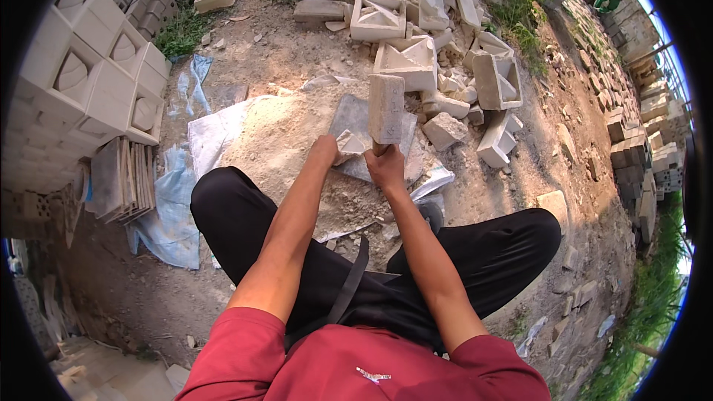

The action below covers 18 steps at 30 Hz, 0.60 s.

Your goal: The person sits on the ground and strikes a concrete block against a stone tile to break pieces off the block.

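The mallet head (386,108) is pale, dusty grey, like the flat slab (356,134) under it. The sand heap (282,141) is light tan. Broken blocks (438,44) far off are off-white. On the left, stacked patterned blocks (96,67) show fan-shaped cut-outs. Plastic sheeting (171,208) is pale blue. Trousers (245,223) black, shirt (349,364) red.

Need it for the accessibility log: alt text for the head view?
Seen from above, a seated person's right hand raises a pale block-headed mallet while the left hand steadies a broken fragment on a grey slab. Sand and broken concrete blocks lie around.
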Each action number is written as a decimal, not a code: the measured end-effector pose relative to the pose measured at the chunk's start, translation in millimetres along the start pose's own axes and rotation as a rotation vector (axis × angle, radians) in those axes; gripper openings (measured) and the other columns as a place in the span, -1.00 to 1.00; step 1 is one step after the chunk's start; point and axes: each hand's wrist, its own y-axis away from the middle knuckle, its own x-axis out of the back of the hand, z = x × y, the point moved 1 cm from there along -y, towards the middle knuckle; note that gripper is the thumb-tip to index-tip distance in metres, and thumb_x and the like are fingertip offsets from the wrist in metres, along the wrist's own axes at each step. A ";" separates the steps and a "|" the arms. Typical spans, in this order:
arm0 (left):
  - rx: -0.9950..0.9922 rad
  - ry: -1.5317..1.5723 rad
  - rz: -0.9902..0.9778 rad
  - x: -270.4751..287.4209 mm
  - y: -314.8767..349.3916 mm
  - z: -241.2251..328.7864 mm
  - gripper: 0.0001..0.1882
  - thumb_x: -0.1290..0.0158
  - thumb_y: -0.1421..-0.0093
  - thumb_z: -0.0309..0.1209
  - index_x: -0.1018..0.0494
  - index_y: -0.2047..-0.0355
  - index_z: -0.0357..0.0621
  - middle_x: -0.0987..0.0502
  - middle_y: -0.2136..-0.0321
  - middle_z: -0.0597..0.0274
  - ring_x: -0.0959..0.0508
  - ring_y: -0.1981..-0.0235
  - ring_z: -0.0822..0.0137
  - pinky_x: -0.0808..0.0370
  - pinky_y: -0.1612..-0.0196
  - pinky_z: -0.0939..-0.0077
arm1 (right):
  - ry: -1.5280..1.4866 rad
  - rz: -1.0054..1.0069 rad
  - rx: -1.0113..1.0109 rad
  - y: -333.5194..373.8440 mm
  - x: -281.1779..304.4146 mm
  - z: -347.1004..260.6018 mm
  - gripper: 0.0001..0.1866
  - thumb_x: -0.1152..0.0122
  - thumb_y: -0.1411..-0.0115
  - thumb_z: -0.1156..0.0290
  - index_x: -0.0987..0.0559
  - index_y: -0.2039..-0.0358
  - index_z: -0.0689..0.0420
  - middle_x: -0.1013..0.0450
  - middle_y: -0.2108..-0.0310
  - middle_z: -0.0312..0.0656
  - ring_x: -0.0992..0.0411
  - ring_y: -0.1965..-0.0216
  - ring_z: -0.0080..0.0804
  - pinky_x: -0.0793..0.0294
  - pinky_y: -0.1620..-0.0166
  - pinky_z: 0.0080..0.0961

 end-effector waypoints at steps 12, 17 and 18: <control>0.028 -0.003 -0.016 -1.9 -2.1 4.9 -0.70 -0.14 -0.01 -0.38 -0.56 0.26 -0.30 -0.55 0.22 -0.21 -0.56 0.14 -0.07 -0.51 0.06 0.19 | 0.121 -0.195 -0.118 -10.4 15.5 20.8 -0.48 -0.29 0.13 0.21 -0.50 0.22 0.35 -0.51 0.32 0.24 -0.50 0.20 0.13 -0.48 0.16 -0.17; 0.026 -0.014 -0.015 -3.2 0.1 4.2 -0.72 -0.12 -0.01 -0.41 -0.57 0.26 -0.27 -0.55 0.22 -0.20 -0.56 0.13 -0.06 -0.52 0.06 0.19 | 0.025 -0.078 -0.079 1.4 5.4 -1.6 -0.50 -0.28 0.10 0.24 -0.46 0.21 0.32 -0.50 0.33 0.24 -0.50 0.19 0.12 -0.48 0.16 -0.15; 0.018 -0.012 -0.006 -1.8 0.5 5.3 -0.72 -0.13 -0.01 -0.41 -0.57 0.26 -0.27 -0.55 0.22 -0.19 -0.56 0.13 -0.06 -0.52 0.07 0.19 | 0.027 -0.060 -0.091 7.3 1.1 7.9 -0.50 -0.27 0.10 0.24 -0.45 0.20 0.32 -0.50 0.32 0.23 -0.50 0.19 0.12 -0.48 0.15 -0.16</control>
